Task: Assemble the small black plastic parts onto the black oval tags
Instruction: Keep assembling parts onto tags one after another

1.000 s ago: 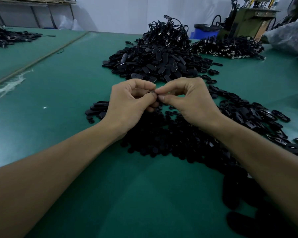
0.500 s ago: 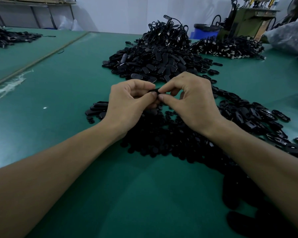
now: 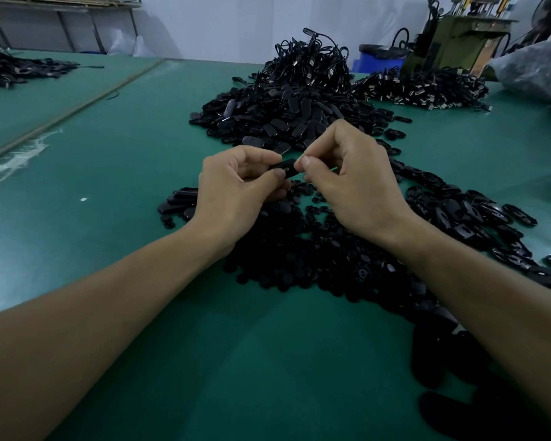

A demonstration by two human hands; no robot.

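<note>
Over the green table [image 3: 140, 313], an oval tag [image 3: 286, 168] is pinched by the left hand [image 3: 236, 192], and maybe a small part by the right hand [image 3: 353, 186], to be pressed on next.

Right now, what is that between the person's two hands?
A black oval tag: the left hand grips one end, and the right hand pinches the other. The head view shows it.
</note>
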